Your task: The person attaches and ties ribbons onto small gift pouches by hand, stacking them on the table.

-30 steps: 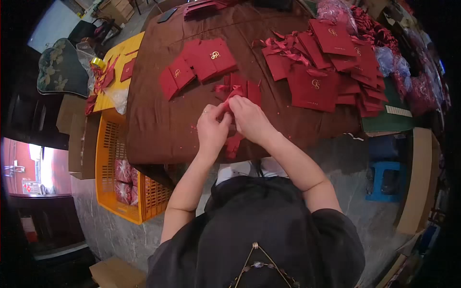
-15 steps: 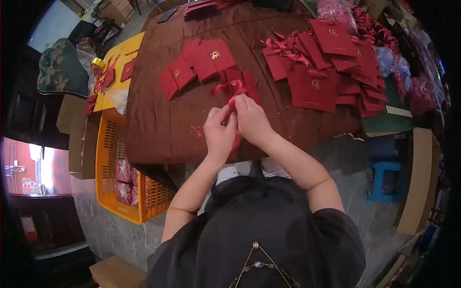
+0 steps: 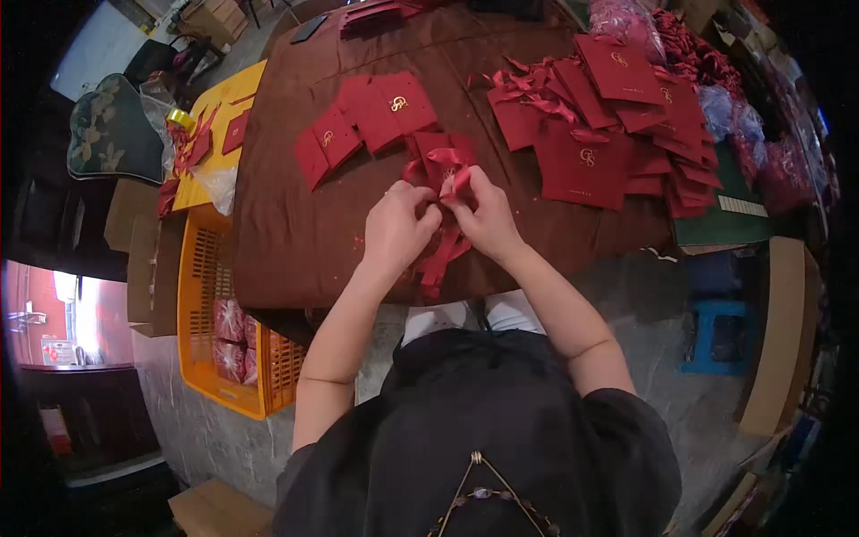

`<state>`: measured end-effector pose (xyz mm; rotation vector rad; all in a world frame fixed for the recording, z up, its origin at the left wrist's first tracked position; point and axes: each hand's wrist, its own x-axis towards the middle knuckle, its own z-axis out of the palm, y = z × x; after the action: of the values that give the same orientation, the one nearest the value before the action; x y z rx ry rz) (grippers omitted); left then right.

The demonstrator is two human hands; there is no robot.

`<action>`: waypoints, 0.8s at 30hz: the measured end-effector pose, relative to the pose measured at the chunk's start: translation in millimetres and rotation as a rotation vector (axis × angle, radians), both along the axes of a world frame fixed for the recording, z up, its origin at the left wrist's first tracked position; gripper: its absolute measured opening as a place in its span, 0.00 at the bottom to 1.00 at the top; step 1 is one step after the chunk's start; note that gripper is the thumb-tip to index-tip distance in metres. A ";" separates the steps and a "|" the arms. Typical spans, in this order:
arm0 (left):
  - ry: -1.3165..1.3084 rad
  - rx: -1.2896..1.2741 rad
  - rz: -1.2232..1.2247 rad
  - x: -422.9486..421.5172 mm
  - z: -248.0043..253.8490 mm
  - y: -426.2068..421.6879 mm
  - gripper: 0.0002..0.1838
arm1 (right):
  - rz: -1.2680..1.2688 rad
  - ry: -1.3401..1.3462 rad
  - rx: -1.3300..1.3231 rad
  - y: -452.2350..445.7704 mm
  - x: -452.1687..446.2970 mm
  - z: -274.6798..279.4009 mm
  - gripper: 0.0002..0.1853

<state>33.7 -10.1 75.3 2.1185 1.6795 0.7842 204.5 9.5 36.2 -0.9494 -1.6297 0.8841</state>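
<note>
A glossy red ribbon (image 3: 446, 156) is pinched between my two hands above the brown tablecloth. My left hand (image 3: 398, 224) is closed on it from the left, fingertips curled. My right hand (image 3: 485, 217) grips a loop of it between thumb and fingers. The ribbon's loose tails (image 3: 438, 266) hang toward the table's front edge. Just beyond my fingers lies a small red paper bag (image 3: 463, 145), partly hidden by ribbon and hands. More red paper bags (image 3: 376, 121) with gold lettering lie farther off to the left.
A large pile of red bags (image 3: 586, 174) with ribbons covers the table's right side. An orange crate (image 3: 199, 358) holding wrapped packs stands on the floor at left. Beside it is a yellow surface (image 3: 234, 94) with tape and ribbon. A blue stool (image 3: 716, 336) stands at right.
My hands have moved slightly apart; the left shifted left and down, the right moved right. A ribbon loop now shows at the right fingers, and the hanging tails are more visible.
</note>
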 end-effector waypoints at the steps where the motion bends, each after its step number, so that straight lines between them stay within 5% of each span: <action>1: -0.021 -0.043 -0.006 -2.9 -0.2 2.8 0.17 | 0.008 0.061 0.043 2.1 -1.2 -8.9 0.09; 5: -0.208 -0.386 -0.161 -20.0 -3.9 17.0 0.12 | 0.035 0.165 -0.013 -6.1 3.0 -15.7 0.09; 6: -0.319 -0.636 -0.095 -19.5 5.4 17.2 0.08 | 0.032 0.165 -0.013 -8.9 4.7 -16.9 0.09; 10: -0.423 -0.762 -0.175 -23.4 4.9 19.9 0.04 | 0.049 0.285 -0.094 -14.2 6.0 -34.8 0.08; 13: -0.446 -0.748 -0.157 -19.2 -0.3 22.1 0.05 | 0.041 0.335 -0.048 -12.3 3.6 -43.6 0.08; 16: -0.151 -0.491 -0.255 -18.6 -17.6 27.0 0.11 | 0.054 0.323 -0.017 -13.4 2.9 -43.0 0.08; 18: -0.148 -0.389 -0.197 -16.5 -15.6 20.0 0.11 | 0.095 0.313 -0.067 -15.0 9.2 -37.5 0.15; 21: -0.079 -0.187 -0.175 -15.4 -16.2 16.3 0.08 | 0.069 -0.125 0.214 -22.1 26.7 -22.3 0.42; 22: -0.068 -0.107 -0.176 -9.7 -10.8 9.9 0.08 | 0.070 -0.127 0.217 -20.6 27.9 -21.6 0.42; 24: -0.120 0.039 -0.210 2.6 -2.5 -2.1 0.07 | -0.213 -0.551 0.485 -22.1 29.7 -20.1 0.45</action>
<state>36.3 -12.2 72.8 2.1827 1.3655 0.8661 234.3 -12.6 16.1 -1.0387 -2.0274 0.0553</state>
